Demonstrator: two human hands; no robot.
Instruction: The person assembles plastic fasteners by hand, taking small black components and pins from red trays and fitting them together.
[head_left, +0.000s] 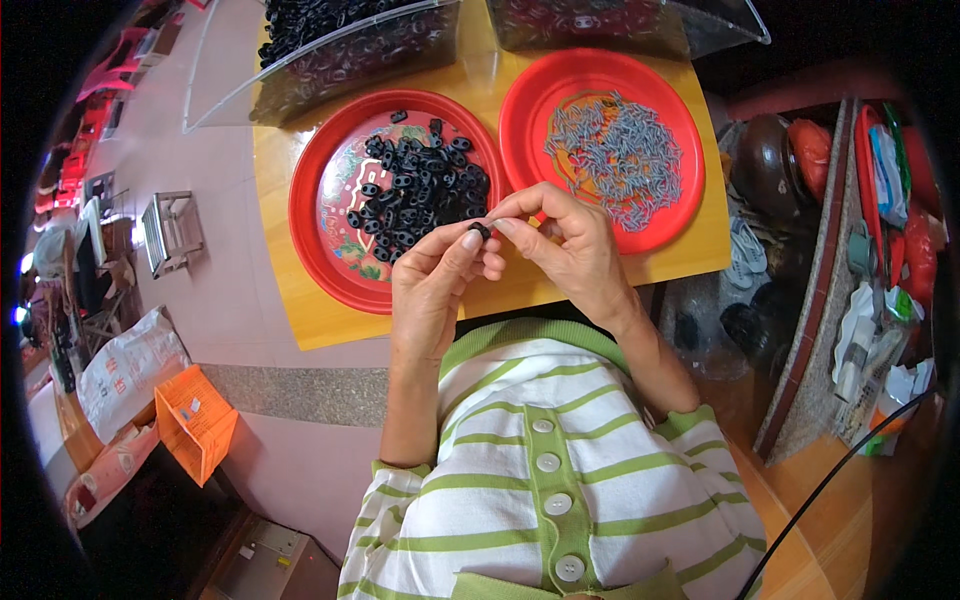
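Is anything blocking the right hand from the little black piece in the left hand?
Nothing visible. The right hand reaches right up to the black piece, which the left hand pinches. The red trays lie below and beyond, not between them.

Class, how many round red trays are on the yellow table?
2: the left tray, holding black parts, and the right tray, holding small grey pieces. Neither is hidden.

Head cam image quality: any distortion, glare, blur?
Head view: black vignette fills the corners, and the stool leans sideways; head view: a small light at far left looks blown out; head view: left hand and right hand look fairly sharp, the black part too small for detail.
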